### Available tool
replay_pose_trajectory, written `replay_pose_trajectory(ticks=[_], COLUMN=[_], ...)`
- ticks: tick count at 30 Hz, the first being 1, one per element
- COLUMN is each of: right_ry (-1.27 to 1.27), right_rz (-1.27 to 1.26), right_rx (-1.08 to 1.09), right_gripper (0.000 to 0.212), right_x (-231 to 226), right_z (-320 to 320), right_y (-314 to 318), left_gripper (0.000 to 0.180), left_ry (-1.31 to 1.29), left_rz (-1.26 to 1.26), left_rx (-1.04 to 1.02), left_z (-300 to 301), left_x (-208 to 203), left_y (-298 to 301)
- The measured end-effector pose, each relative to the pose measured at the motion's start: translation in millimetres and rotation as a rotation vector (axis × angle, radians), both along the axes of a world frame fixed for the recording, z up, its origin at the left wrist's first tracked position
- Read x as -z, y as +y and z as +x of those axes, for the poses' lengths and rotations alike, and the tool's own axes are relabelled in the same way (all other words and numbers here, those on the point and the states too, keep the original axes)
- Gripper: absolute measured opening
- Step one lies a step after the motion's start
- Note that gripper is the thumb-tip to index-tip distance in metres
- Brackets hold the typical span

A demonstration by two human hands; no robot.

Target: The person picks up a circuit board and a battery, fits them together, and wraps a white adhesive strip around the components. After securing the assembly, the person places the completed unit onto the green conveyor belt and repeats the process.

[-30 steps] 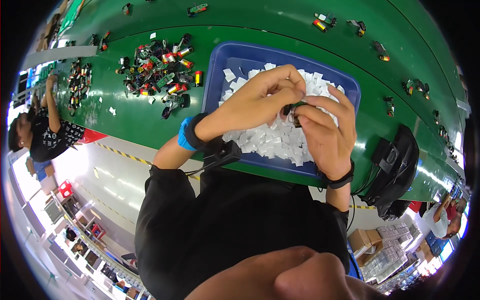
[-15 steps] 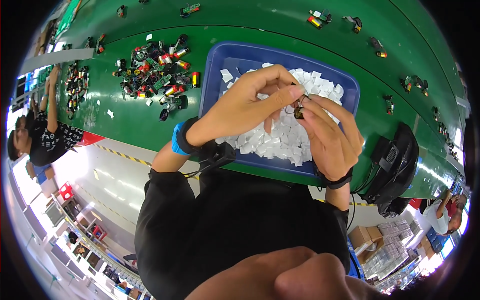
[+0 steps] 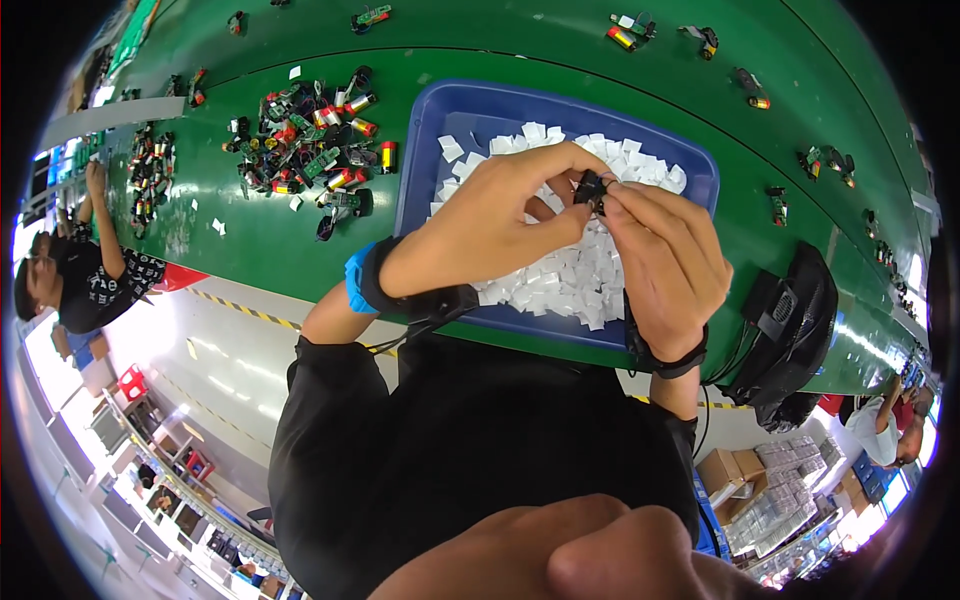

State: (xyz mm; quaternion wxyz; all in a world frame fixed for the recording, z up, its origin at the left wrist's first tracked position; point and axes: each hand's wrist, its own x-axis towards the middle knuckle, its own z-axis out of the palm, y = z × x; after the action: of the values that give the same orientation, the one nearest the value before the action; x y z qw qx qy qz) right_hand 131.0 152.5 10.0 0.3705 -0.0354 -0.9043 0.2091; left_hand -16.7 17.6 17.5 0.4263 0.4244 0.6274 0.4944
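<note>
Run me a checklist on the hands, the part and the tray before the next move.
1. Left hand has the small dark part: ok, pinched between thumb and finger.
2. Right hand is at the same part: ok, fingertips meet it; whether they grip it, cannot tell.
3. Part is sound: cannot tell, too small and partly covered by fingers.
4. Blue tray is under the hands: ok, with loose white pieces inside.
5. Pile of electronic parts is apart from the hands: ok, on the green table left of the tray.
</note>
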Motion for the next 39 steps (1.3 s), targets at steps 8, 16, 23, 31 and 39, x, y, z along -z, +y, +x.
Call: replay_pose_trajectory(ticks=[8,16,23,31,39], right_ry=[-0.036,-0.203,-0.056,-0.068,-0.12], right_rz=[0.005,-0.857,-0.931,-1.232,-1.241], right_rx=[0.093,0.006,-0.026,-0.041,-0.054], right_gripper=[0.029,0.024,0.017,0.016,0.019], right_x=[-20.8,-13.7,-0.4,-4.4,-6.8], right_z=[-0.4,12.6,9.2,12.2,9.5], right_y=[-4.9,-8.1,-14.4,-16.2,-19.5], left_gripper=[0.035,0.034,0.04,0.043,0.037], left_ry=[-0.225,-0.395,0.007,0.578,0.722], left_rz=[0.037,0.254,0.293,0.543,0.633], left_rx=[-0.012,-0.09,-0.093,-0.146,-0.136], left_z=[-8.5,-7.1,-5.4,0.4,-1.2], left_x=[3.1,10.9,10.8,11.6,13.2], left_y=[0.4,-0.2,0.9,5.2,6.8])
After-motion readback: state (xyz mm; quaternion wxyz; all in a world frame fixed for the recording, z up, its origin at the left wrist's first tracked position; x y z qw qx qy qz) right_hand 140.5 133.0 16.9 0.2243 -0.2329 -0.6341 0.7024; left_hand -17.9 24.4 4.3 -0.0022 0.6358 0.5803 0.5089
